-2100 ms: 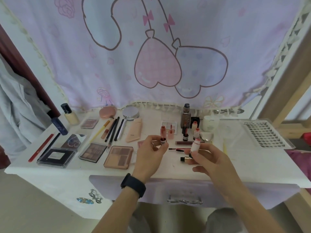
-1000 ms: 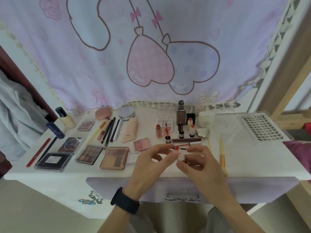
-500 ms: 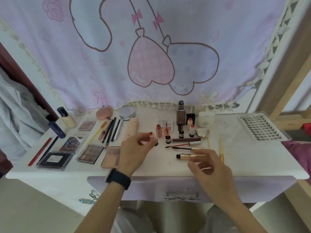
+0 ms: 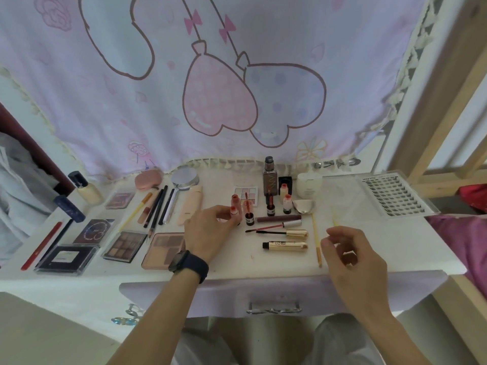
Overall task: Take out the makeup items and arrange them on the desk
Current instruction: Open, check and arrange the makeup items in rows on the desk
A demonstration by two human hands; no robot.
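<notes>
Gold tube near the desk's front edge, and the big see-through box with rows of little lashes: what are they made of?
The gold tube looks like shiny metal or metal-coated plastic: it gleams with bright streaks, and its neck is black. The see-through box looks like clear, hard, glossy plastic: the white desk shows through it, and its edges are straight.

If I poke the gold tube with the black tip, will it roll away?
Probably yes: the gold tube looks round and lies on its side on the flat desk, so a sideways poke may roll it. Its shiny shell looks smooth, maybe slippery. It seems small, so likely light.
</notes>
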